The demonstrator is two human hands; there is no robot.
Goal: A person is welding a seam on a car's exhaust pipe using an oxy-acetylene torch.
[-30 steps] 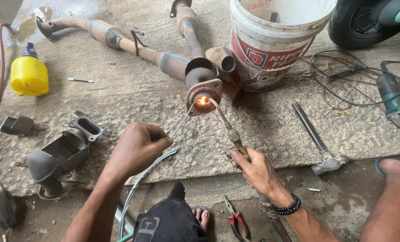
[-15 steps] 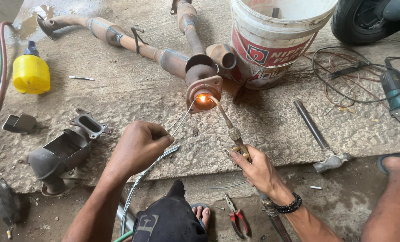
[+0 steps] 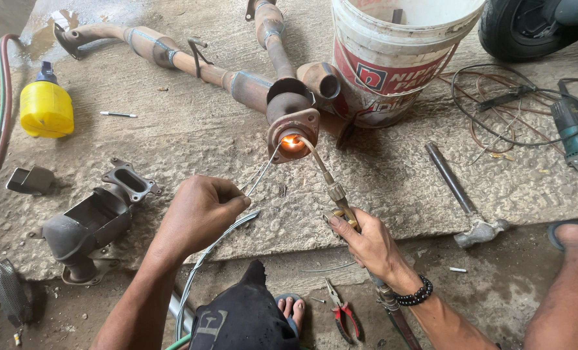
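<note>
Nearest, red-handled pliers [image 3: 342, 315] lie on the ground between the arms. The left hand [image 3: 201, 212] is closed around thin silver filler wire [image 3: 258, 176], its end reaching the glowing spot. The right hand [image 3: 365, 240] grips a brass-necked welding torch [image 3: 331, 185], its tip at the rusty exhaust pipe flange [image 3: 293, 133] on the concrete slab [image 3: 191, 129]. Just behind the flange stands a white plastic bucket [image 3: 399, 58].
</note>
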